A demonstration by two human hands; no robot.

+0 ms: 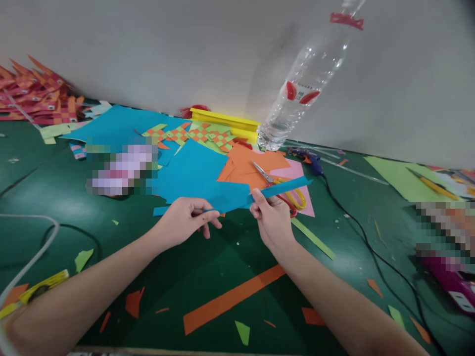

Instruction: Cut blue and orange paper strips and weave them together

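Dark green tabletop (208, 267) is carrying paper scraps. Clear plastic bottle (308, 79) is standing by the wall, its red-and-white label unreadable. Left hand (183, 220) and right hand (272, 220) are holding a long blue paper strip (285, 187) just above the tabletop, fingers pinching it, crossing red-and-yellow-handled scissors (263, 173).

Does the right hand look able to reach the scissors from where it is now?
Probably yes: the scissors lie on the orange paper just beyond the right hand. But that hand is pinching the blue paper strip, which crosses over the handles.
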